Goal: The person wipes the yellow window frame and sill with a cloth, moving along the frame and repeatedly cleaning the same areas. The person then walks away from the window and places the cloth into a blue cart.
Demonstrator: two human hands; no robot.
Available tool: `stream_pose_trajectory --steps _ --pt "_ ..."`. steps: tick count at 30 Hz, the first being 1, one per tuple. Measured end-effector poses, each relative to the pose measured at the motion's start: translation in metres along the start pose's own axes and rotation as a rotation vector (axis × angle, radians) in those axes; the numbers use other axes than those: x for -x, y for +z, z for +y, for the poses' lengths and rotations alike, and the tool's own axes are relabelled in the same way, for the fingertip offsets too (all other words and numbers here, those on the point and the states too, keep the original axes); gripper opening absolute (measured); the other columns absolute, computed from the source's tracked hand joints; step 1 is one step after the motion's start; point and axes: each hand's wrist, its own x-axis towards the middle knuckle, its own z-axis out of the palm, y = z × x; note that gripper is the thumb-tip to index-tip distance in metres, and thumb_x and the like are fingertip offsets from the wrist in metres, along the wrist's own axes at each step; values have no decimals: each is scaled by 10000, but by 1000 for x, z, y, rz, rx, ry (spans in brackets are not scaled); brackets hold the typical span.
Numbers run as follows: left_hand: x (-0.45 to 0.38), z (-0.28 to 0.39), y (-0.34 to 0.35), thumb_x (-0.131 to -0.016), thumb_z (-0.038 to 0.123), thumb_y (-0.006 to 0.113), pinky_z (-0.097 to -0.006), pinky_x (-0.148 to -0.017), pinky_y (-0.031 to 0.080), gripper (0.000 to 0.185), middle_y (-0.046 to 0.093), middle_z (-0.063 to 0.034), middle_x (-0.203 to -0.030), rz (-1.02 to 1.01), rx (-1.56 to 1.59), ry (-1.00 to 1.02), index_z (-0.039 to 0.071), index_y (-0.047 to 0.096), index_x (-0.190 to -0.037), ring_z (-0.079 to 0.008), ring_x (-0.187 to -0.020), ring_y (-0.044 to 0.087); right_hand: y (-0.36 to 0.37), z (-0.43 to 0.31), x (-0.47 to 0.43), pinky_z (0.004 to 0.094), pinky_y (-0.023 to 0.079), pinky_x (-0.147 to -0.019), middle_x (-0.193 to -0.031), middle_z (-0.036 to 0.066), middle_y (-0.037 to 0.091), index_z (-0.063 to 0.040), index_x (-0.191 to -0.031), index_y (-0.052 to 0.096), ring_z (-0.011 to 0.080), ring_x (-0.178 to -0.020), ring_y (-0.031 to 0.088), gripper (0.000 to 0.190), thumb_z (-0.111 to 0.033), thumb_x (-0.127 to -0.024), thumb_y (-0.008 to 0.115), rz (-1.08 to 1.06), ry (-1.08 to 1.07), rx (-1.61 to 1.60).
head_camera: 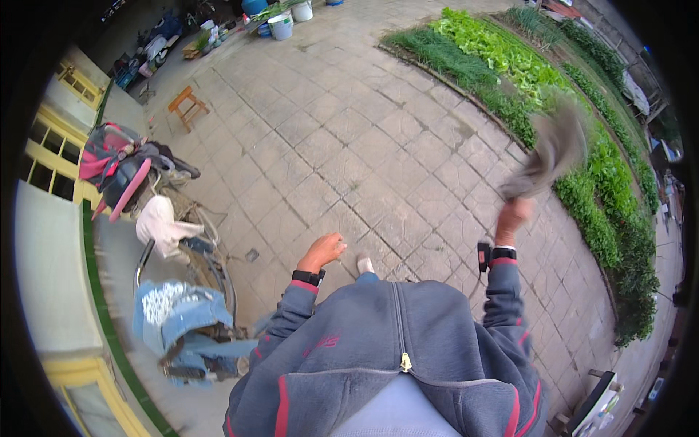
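My right hand (514, 219) is raised out to the right and grips one end of a grey-brown cloth (546, 153). Motion blurs the cloth, which stretches up and away from the fist and overlaps the edge of the garden bed in view. Nothing shows in my left hand (325, 249), which hangs in front of my body with its fingers curled in. Both wrists wear black straps, and a small dark device (484, 257) sits beside the right one. One shoe (365, 264) shows below on the paving.
Paving slabs (349, 142) surround me. At left stands a two-wheeled vehicle (210, 262) draped with a pink cloth (164, 224) and blue fabric (180, 311). Farther off are a wooden stool (187, 107) and buckets (280, 27). A planted bed (491, 57) borders the right; a dark bench-like object (592, 401) stands lower right.
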Motion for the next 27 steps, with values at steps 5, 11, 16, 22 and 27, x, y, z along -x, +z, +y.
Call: stream_pose_trajectory --steps 5,11,16,22,27 --pt "-88 -52 -80 -892 271 605 -436 -810 492 300 663 -214 -984 52 128 -63 5 617 -1029 -372 -945 629 139 46 47 447 535 -842 -1077 161 702 -63 -1013 734 348 -968 675 340 -247 -756 609 -1338 42 327" --pt "-146 -76 -129 -864 291 633 -438 -848 499 360 665 -231 -1008 87 179 -110 -3 628 -1071 -383 -997 633 262 -44 -47 461 556 -779 -960 174 709 -76 -879 747 354 -900 685 222 -199 -732 635 -1237 -213 187" --pt "-236 -93 -175 -819 351 714 -408 -995 441 624 545 -214 -1292 81 280 -47 25 498 -1307 -353 -1208 531 337 -264 -156 441 559 -693 -876 166 712 -71 -832 737 336 -816 701 184 -219 -795 634 -1218 -683 -58" --pt "-347 -110 -248 -736 229 774 -480 -1125 302 760 472 -158 -1385 508 -13 96 67 423 -1390 -323 -1324 435 378 -469 -237 495 525 -648 -735 198 658 -77 -859 687 386 -734 661 203 -269 -799 661 -1126 -1145 -680" --pt "-393 -145 -327 -708 43 625 -475 -995 416 485 630 -131 -1080 543 -150 -133 66 569 -1189 -348 -1079 581 428 -539 -301 498 506 -597 -713 173 651 -116 -894 661 389 -680 640 166 -242 -786 666 -979 -1201 -934"
